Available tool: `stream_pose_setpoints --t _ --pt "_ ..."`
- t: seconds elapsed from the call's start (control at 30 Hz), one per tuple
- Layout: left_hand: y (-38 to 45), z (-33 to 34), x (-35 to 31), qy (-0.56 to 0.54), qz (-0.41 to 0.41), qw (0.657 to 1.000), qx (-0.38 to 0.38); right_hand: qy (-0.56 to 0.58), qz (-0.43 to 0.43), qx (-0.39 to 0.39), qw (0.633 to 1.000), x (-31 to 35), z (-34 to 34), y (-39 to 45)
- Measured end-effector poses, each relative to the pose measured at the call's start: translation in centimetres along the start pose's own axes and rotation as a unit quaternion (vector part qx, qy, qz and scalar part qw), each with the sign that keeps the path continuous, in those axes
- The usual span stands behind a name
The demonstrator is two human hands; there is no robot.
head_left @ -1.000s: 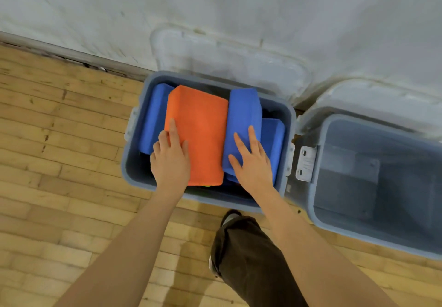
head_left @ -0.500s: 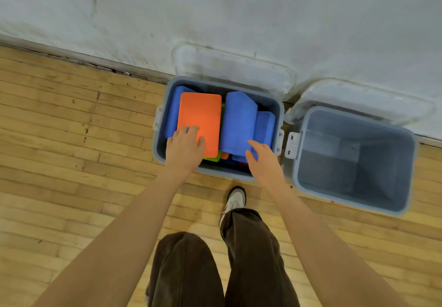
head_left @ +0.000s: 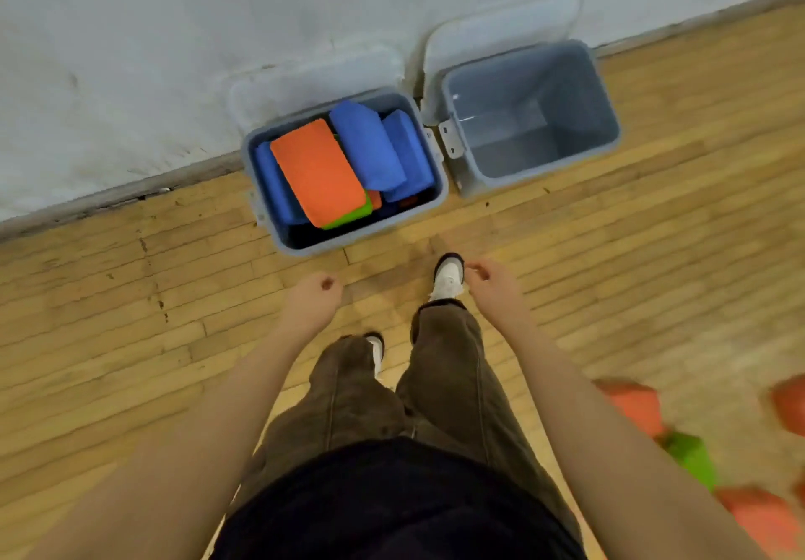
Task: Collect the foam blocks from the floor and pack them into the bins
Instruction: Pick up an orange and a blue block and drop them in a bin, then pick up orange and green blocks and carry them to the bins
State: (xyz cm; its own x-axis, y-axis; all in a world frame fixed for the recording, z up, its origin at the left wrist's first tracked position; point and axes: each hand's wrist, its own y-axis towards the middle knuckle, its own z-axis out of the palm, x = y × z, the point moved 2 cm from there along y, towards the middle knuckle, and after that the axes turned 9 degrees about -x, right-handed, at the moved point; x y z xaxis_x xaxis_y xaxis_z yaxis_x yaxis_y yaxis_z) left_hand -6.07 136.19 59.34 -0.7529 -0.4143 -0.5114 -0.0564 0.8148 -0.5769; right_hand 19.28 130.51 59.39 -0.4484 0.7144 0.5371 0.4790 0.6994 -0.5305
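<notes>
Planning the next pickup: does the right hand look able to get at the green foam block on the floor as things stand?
Probably yes, after a turn. The right hand hangs loosely curled, holding nothing, and the green foam block lies on open floor to the person's right among orange blocks, with nothing on top. It would take bending down.

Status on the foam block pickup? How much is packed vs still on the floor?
Done: the left bin is packed near its rim, orange block and blue blocks on top. In hand: nothing; left hand and right hand hang loosely curled and hold nothing. Left: the right bin looks empty, and blurred orange blocks and a green block lie on the floor at lower right.
</notes>
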Motion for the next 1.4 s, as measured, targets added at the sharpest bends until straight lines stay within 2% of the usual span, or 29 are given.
stream_pose_setpoints --t 0.1,0.2,0.37,0.5,0.7,0.83,0.9,0.97,1.07,1.17,1.3,1.4 --pt "-1.9 1.8 1.4 0.026 0.011 0.998 0.049 0.047 0.093 -0.057 0.993 -5.6 -0.1 -5.4" --pt "-3.4 4.7 0.9 0.064 0.032 0.993 0.098 0.126 0.176 -0.111 0.970 -10.8 -0.4 -10.8" --pt "-8.6 11.9 -3.3 0.190 0.119 0.953 0.204 0.256 0.299 -0.195 0.898 -19.7 -0.8 -20.0" --pt "-14.2 19.6 -7.8 0.270 0.210 0.897 0.279 0.340 0.392 -0.238 0.821 -26.3 -0.4 -27.2" --pt "-26.2 34.1 -13.6 0.354 0.346 0.794 0.352 0.435 0.508 -0.312 0.675 -36.3 -0.2 -35.9" --pt "-35.2 42.8 -15.0 0.394 0.421 0.726 0.375 0.451 0.543 -0.331 0.626 -42.8 -2.3 -39.5" --pt "-38.2 45.8 -15.1 0.413 0.437 0.701 0.383 0.458 0.550 -0.330 0.615 -45.3 -4.1 -40.5" --pt "-40.3 47.8 -15.4 0.434 0.441 0.682 0.390 0.455 0.544 -0.335 0.620 -47.6 -6.2 -40.9" --pt "-41.3 49.8 -16.6 0.445 0.420 0.681 0.402 0.454 0.526 -0.344 0.632 -50.4 -10.1 -40.0" --pt "-40.1 51.6 -18.7 0.438 0.398 0.699 0.402 0.453 0.506 -0.349 0.646 -52.6 -14.9 -37.5" --pt "-36.1 54.0 -23.4 0.420 0.373 0.739 0.372 0.450 0.485 -0.345 0.665 -55.1 -21.0 -31.5" --pt "-32.2 56.9 -28.2 0.405 0.343 0.772 0.350 0.449 0.482 -0.350 0.666 -56.9 -24.9 -25.6"
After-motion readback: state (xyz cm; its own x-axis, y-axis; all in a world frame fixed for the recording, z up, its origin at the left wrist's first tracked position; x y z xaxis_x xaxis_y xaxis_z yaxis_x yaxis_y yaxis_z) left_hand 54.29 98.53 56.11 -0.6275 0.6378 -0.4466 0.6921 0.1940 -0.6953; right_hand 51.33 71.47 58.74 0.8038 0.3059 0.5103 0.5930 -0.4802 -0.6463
